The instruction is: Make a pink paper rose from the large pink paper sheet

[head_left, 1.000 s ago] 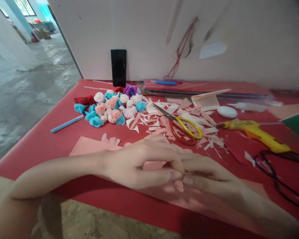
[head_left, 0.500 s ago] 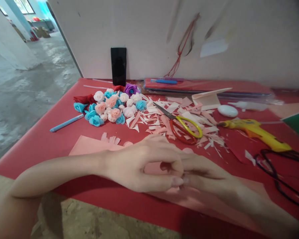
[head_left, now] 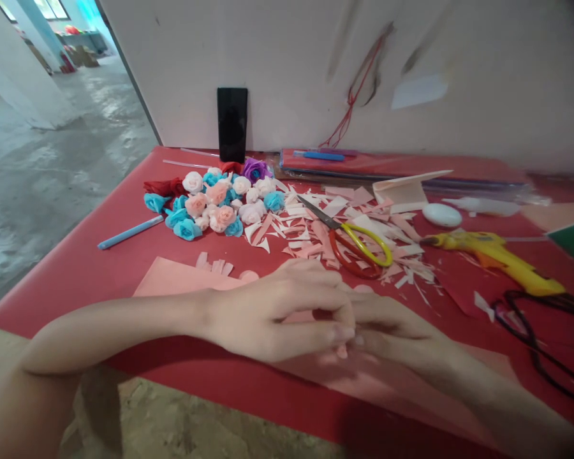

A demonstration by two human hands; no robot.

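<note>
Left hand (head_left: 282,312) and right hand (head_left: 402,335) pinch a pink paper piece (head_left: 342,351) where their fingertips meet, above a red table (head_left: 249,389). Beyond the fingers lie scissors (head_left: 335,225), then paper roses (head_left: 222,218) leftward; behind stands a white wall (head_left: 287,70), far left a grey floor (head_left: 103,108).

Looks to me like a makeshift craft workshop: bare concrete floor (head_left: 100,102) and a pale pillar (head_left: 16,70) off at ten o'clock, while the red-covered table (head_left: 71,271) carries a yellow glue gun (head_left: 502,257) at three, scissors (head_left: 333,222) on paper clippings (head_left: 316,238) near centre, artificial roses (head_left: 217,193) between nine and ten.
</note>
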